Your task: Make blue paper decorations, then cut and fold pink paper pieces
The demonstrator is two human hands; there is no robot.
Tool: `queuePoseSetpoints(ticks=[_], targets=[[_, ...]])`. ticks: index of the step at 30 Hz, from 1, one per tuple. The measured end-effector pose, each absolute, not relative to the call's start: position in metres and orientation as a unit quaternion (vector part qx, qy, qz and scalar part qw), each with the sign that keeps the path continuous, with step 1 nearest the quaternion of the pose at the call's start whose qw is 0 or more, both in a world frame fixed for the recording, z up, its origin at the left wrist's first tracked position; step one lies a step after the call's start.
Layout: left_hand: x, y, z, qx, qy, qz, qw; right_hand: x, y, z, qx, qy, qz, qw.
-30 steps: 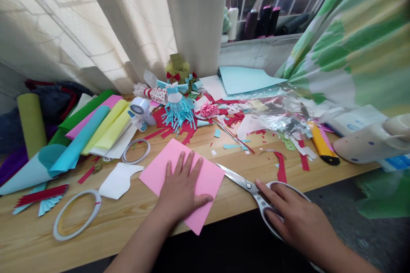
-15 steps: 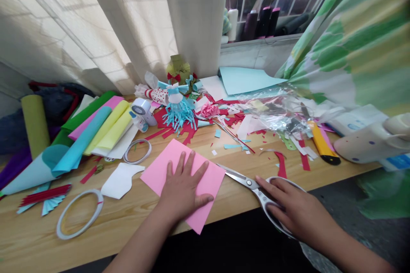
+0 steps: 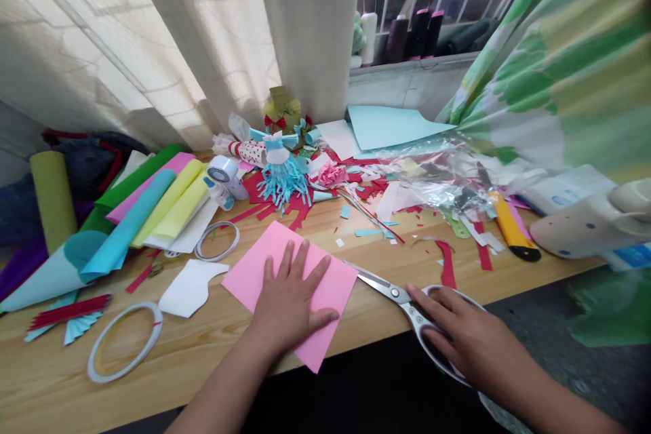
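My left hand [image 3: 289, 302] lies flat with its fingers spread on a square of pink paper [image 3: 269, 244] near the table's front edge. To its right, my right hand [image 3: 462, 329] is closed on the handles of a pair of scissors [image 3: 395, 292]. Their blades look closed and point left, with the tips at the pink paper's right corner. A white paper cutout [image 3: 187, 288] lies left of the pink paper, between two tape rolls [image 3: 218, 242] [image 3: 125, 342].
Rolled coloured papers [image 3: 132, 217] lie at the left. Behind are a glue bottle [image 3: 220, 194], a blue fringed paper figure [image 3: 282, 173] and red scraps [image 3: 373, 190]. A yellow cutter [image 3: 511, 227] and a pale cylindrical object [image 3: 580, 227] sit at the right.
My right hand has shifted very slightly on the scissors' handles. My left hand and the pink paper look the same as before.
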State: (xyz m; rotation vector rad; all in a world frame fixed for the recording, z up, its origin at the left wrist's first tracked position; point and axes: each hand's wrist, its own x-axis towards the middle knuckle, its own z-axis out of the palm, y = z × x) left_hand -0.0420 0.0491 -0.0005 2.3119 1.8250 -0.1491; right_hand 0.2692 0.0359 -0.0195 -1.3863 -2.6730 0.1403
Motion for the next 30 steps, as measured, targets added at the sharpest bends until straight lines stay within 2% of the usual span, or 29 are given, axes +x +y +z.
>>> queuePoseSetpoints(ticks=[12,17,30], targets=[[-0.042,0.050,-0.003,0.782,0.614,-0.055,0.093,0.264,0.028,-0.021,-0.475,-0.878,-0.007,0.060],[-0.043,0.048,-0.005,0.778,0.619,-0.068,0.082,0.259,0.027,-0.014,-0.493,-0.865,0.014,0.087],[-0.044,0.047,-0.005,0.781,0.615,-0.062,0.087,0.258,0.041,-0.006,-0.502,-0.860,0.051,0.081]])
